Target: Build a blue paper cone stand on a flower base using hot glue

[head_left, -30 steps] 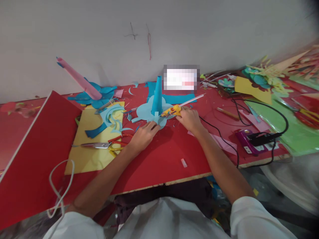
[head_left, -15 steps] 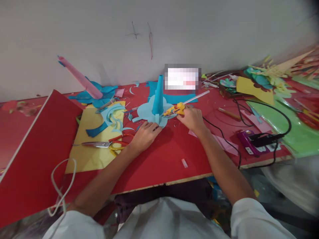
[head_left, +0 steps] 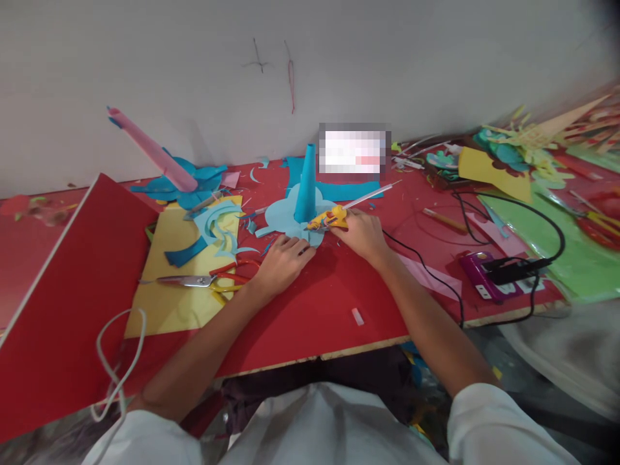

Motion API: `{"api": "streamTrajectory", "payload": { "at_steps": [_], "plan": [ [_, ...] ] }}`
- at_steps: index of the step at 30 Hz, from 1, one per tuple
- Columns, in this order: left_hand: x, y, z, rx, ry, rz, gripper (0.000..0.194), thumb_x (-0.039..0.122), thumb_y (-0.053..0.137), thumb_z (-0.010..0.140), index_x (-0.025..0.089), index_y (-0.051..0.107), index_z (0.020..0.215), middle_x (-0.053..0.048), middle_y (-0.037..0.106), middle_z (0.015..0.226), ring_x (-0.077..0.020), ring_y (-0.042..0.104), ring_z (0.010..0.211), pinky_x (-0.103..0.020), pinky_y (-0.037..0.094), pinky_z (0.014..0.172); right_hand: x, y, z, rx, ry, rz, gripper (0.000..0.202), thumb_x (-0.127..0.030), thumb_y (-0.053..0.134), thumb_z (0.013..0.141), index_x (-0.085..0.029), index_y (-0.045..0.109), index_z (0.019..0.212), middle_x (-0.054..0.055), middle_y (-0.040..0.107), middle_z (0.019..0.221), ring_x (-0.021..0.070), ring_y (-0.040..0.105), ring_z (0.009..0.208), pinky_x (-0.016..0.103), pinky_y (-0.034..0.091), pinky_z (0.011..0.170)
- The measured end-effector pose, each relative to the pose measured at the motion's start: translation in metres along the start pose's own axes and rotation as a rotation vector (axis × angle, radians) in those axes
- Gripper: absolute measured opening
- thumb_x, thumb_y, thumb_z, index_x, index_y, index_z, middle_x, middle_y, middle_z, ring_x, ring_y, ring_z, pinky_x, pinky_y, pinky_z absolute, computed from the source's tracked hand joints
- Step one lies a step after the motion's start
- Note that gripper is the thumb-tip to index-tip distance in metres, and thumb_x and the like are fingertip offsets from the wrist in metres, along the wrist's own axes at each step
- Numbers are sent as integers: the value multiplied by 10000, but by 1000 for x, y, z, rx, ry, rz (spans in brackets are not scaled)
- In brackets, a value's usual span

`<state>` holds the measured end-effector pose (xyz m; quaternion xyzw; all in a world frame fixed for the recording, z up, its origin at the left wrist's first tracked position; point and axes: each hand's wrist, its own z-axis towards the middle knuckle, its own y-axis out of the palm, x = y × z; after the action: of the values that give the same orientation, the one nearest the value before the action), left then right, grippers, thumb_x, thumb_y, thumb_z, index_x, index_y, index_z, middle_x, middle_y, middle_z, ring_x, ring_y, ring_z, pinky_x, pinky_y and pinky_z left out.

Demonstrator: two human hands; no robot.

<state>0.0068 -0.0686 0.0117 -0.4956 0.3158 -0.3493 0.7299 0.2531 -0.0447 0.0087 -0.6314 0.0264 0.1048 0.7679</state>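
A blue paper cone point(head_left: 305, 192) stands upright on a light blue flower-shaped paper point(head_left: 278, 214) in the middle of the table. My right hand point(head_left: 362, 234) is wrapped around a yellow glue gun point(head_left: 327, 219), with a clear glue stick point(head_left: 367, 195) poking out of its back. The nozzle points left, at the foot of the cone's near side; I cannot tell whether it touches. My left hand point(head_left: 285, 261) is at the paper's near edge, fingers curled and pressed on it. Its fingertips are partly hidden.
Scissors point(head_left: 194, 281) and blue scraps lie on a yellow sheet point(head_left: 169, 303) to the left. Behind them leans a pink paper tube point(head_left: 155, 152) on blue petals. A purple power box point(head_left: 489, 278) with black cables sits right. A small glue stick piece point(head_left: 357, 316) lies near the front edge.
My right hand has brought the glue gun left and slightly down, its nozzle now in front of the cone's base. My left hand has stayed at the paper's near edge.
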Motion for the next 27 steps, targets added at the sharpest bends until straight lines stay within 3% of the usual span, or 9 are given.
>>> {"api": "streamTrajectory", "payload": {
  "at_steps": [4,8,15,27],
  "plan": [
    [1,0,2,22,-30,-42,239,247,477,1081,176,705,1076,-92,725,998,-232,651,923,-395,406,829,-2,1,0,-19,11,-24,461,-510,567,1010,-141,693,1257,183,768,1142,301,717,971,322,435,751],
    [0,-1,3,77,-174,-80,305,398,499,1082,181,713,1076,-99,743,1033,-248,652,963,-402,417,852,-2,1,0,-14,11,-26,467,-534,563,1013,-152,691,1250,170,774,1114,301,722,956,326,428,734],
    [0,1,3,24,-186,-36,274,362,534,1066,174,732,1048,-106,756,1039,-276,652,1007,-452,415,911,-1,-1,0,-8,33,-30,499,-563,549,1019,-148,692,1257,185,771,1104,302,721,945,327,425,727],
    [-1,4,2,9,-154,-30,289,353,529,1071,159,739,1030,-100,760,1009,-262,663,992,-428,431,890,-6,1,1,-1,53,-29,463,-528,540,1033,-141,694,1235,189,771,1093,297,722,942,326,428,722]
  ]
}}
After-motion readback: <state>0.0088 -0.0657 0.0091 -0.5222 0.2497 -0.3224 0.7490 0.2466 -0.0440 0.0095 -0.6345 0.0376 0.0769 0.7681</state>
